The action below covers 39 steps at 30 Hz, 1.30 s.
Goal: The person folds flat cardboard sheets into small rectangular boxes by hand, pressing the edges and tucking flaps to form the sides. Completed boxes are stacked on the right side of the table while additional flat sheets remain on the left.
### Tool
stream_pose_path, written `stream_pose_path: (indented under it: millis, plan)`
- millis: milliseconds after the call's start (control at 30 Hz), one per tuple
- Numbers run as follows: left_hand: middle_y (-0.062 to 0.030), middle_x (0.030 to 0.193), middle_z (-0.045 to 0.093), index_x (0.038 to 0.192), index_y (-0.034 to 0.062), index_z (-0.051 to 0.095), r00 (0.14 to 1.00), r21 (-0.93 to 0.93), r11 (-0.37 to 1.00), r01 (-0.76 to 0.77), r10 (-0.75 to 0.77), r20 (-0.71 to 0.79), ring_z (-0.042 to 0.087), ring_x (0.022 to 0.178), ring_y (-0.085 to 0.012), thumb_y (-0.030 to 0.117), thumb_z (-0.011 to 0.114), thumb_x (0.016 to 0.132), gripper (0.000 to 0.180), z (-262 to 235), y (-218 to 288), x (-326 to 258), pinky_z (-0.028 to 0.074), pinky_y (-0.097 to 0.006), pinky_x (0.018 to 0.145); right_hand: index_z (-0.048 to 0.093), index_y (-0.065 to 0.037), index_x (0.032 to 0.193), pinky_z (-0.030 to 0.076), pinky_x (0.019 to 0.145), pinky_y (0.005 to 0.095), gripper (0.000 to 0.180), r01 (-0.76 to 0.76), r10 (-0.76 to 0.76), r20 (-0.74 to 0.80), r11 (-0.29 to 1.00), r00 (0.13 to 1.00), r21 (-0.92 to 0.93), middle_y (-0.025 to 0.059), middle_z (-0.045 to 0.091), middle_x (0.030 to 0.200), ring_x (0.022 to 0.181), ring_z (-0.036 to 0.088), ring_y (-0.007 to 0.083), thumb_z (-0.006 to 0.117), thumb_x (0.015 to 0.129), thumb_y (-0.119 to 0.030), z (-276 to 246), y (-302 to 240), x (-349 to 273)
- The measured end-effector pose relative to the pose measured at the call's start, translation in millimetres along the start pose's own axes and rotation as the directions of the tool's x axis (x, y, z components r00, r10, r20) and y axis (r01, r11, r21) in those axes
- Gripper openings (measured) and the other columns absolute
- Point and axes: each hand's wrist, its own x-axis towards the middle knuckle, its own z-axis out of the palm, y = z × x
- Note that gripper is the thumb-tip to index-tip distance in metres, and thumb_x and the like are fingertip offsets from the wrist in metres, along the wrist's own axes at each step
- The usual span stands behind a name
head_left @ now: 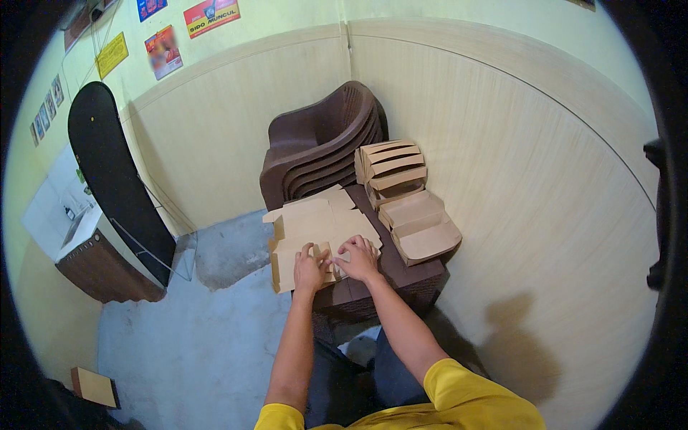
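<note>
Head view shows my left hand (309, 266) and right hand (358, 258) side by side on the near edge of a flat cardboard box blank (319, 233), lying on the dark woven bench (401, 276) before a stack of brown chairs (322, 147). Both grips press fingers down on a small flap, pinching it between them. To fold cleanly, I'd keep the crease pinned flat and bend evenly. The blank's long axis runs away from me, toward the chairs. Folded boxes (401, 190) sit just right.
</note>
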Motion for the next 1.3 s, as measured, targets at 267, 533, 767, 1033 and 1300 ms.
stream_pose_path:
  millis: [267,533,767,1033,1300]
  plan:
    - [-0.0131,0.149,0.065,0.133,0.003,0.074,0.972,-0.1,0.968,-0.231,0.226,-0.058,0.061,0.114,-0.0332,0.018,0.07,0.098,0.039,20,-19,-4,0.038,-0.046,0.114,0.076,-0.02,0.089,0.037,0.11,0.0484,0.024,-0.043,0.039,-0.066,0.998,0.997,-0.049,0.0018,0.062,0.118,0.125,0.054,0.0279,0.091,0.078,-0.036,-1,-13,-3]
    - [-0.0133,0.147,0.067,0.134,0.0013,0.072,0.966,-0.116,0.959,-0.259,0.255,-0.047,0.061,0.109,-0.0342,0.015,0.07,0.097,0.04,22,-27,-3,0.037,-0.046,0.114,0.075,-0.019,0.084,0.037,0.103,0.0508,0.018,-0.198,0.16,-0.191,0.96,0.968,-0.198,0.0039,0.069,0.105,0.118,0.056,0.0282,0.088,0.08,-0.031,28,-31,31]
    - [-0.0094,0.148,0.067,0.135,0.0035,0.073,0.97,-0.107,0.964,-0.242,0.237,-0.059,0.059,0.113,-0.0333,0.016,0.068,0.099,0.039,20,-20,-5,0.038,-0.047,0.114,0.075,-0.016,0.087,0.036,0.107,0.053,0.015,-0.177,0.141,-0.191,0.966,0.971,-0.187,0.0079,0.067,0.113,0.122,0.054,0.032,0.082,0.085,-0.029,45,-19,49]
    - [-0.0066,0.158,0.058,0.142,0.0078,0.068,0.986,0.073,0.986,-0.15,0.154,-0.056,0.051,0.143,-0.033,0.022,0.059,0.106,0.04,15,-5,-13,0.032,-0.058,0.123,0.072,-0.016,0.077,0.033,0.116,0.0524,0.021,0.164,-0.163,0.048,0.986,0.985,-0.004,0.0087,0.064,0.124,0.131,0.05,0.0326,0.085,0.081,-0.032,26,13,36]
    - [-0.0137,0.158,0.057,0.143,0.0038,0.066,0.987,-0.087,0.986,-0.143,0.148,0.062,0.047,0.152,-0.0331,0.018,0.057,0.106,0.041,19,-18,-6,0.025,-0.067,0.126,0.071,-0.015,0.074,0.035,0.115,0.0473,0.024,-0.042,0.04,-0.065,0.998,0.997,-0.04,0.0033,0.066,0.121,0.129,0.053,0.0289,0.091,0.077,-0.028,32,-9,38]
